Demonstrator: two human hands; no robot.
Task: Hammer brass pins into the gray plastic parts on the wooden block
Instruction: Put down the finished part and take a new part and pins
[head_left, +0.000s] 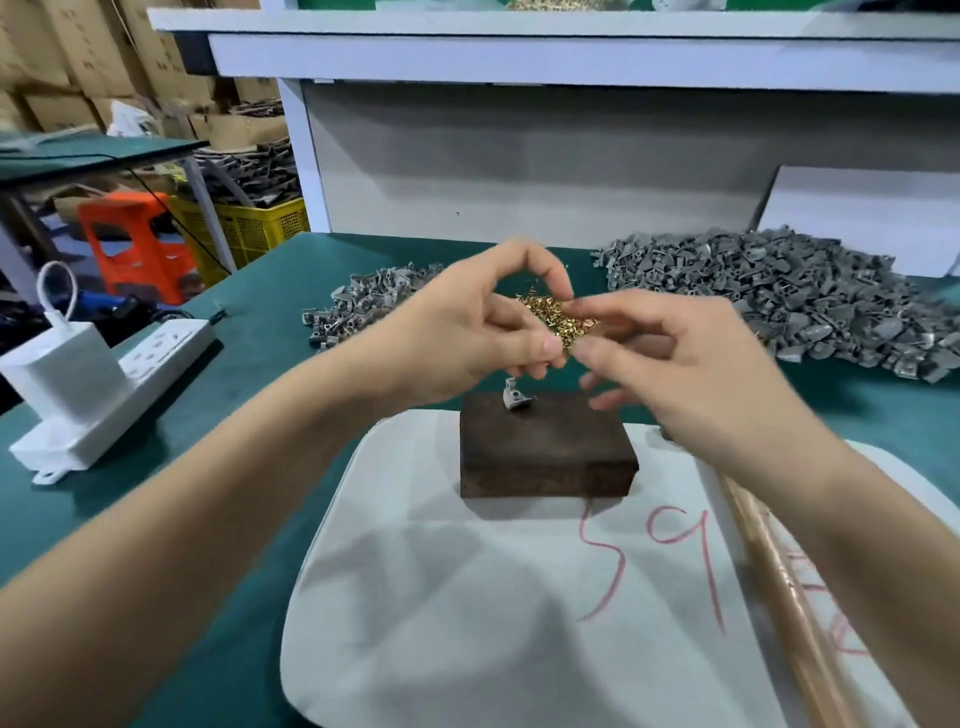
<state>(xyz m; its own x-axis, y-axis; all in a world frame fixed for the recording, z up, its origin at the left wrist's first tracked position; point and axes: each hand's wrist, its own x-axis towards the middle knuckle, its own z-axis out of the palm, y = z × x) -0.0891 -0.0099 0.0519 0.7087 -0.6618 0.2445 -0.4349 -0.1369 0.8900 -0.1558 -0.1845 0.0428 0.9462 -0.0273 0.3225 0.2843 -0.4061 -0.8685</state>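
A dark wooden block (545, 452) stands on a white cloth (467, 597) in front of me. One gray plastic part (515, 399) sits upright near the block's far edge. Above the block, my left hand (467, 332) cups a heap of brass pins (558, 319) in its curled fingers. My right hand (685, 374) reaches in from the right, thumb and forefinger pinching at the pins. A wooden hammer handle (779, 587) lies on the cloth under my right forearm; its head is hidden.
A small pile of gray parts (363, 306) lies on the green table at the left, a large pile (789, 296) at the right. A white power strip with a charger (104, 384) sits at the left edge. A white shelf frame stands behind.
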